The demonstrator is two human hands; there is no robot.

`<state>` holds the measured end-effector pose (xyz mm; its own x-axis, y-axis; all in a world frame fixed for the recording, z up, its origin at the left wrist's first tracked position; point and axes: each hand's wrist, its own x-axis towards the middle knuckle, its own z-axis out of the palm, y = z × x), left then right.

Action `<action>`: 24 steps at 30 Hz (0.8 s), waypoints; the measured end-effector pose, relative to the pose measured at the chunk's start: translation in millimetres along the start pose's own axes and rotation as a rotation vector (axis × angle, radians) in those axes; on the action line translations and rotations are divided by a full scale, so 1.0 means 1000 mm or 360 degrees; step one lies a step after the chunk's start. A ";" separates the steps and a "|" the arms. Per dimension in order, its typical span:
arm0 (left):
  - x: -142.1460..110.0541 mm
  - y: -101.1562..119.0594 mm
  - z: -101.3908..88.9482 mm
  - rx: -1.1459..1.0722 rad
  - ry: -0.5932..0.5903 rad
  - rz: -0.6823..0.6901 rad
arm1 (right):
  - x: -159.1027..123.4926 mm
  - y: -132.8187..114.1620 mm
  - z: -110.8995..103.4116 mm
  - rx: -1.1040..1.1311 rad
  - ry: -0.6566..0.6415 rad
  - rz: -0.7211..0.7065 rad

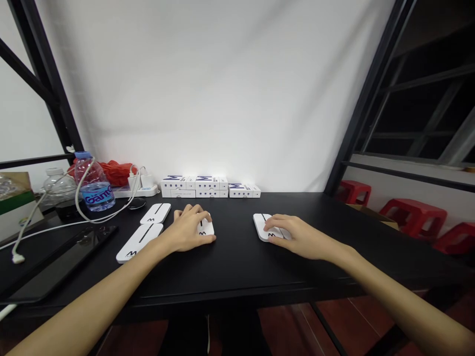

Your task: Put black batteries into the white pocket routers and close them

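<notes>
My left hand [189,227] arches over a white flat rounded slab [205,227] with a black stripe and a W-like mark, its fingers and thumb closed about the edges. To the right, my right hand [293,235] grips a similar white slab [261,227], with the thumb on the near side and the fingers across the top. Both slabs are partly covered by the hands and appear to lie on the black table [233,267]. Left of my left hand are two more such pieces, a far slab [156,212] and a near slab [139,241], the latter partly behind my forearm.
Small white boxes [211,187] with purple print stand in low stacks along the wall. At left are a water bottle [97,190], a white power strip [146,191], cables, a red bag [118,173] and a dark tablet [55,267]. Red stools [415,217] stand beyond the table's right side.
</notes>
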<state>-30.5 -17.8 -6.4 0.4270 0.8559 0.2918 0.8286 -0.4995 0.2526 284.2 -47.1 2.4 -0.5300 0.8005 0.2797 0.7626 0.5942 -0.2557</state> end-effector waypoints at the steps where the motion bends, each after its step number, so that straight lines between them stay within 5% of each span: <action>1: -0.001 0.000 0.000 -0.0038 -0.0026 0.0020 | -0.001 0.001 0.001 0.0001 0.0043 0.0029; 4: -0.002 -0.002 -0.001 -0.0122 -0.0125 -0.0001 | -0.003 0.006 0.006 -0.0030 0.0132 0.0150; 8: -0.003 -0.005 -0.002 -0.0193 -0.0274 -0.0081 | -0.003 0.014 0.007 -0.0020 -0.0002 0.0171; 14: -0.001 -0.001 -0.003 -0.0593 -0.0101 -0.0029 | 0.007 0.019 0.003 0.0018 -0.0007 0.0083; 19: 0.000 0.002 0.003 -0.1198 -0.0057 0.0057 | 0.024 -0.015 0.015 0.0075 0.0333 -0.0230; 24: -0.003 0.006 0.008 -0.1319 -0.0098 0.0147 | 0.038 -0.061 0.028 0.0245 0.0375 -0.0676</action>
<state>-23.6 -22.5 -13.2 0.5191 0.8005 0.2996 0.2651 -0.4839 0.8340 207.3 -50.1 3.1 -0.6699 0.4570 0.5852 0.4251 0.8822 -0.2024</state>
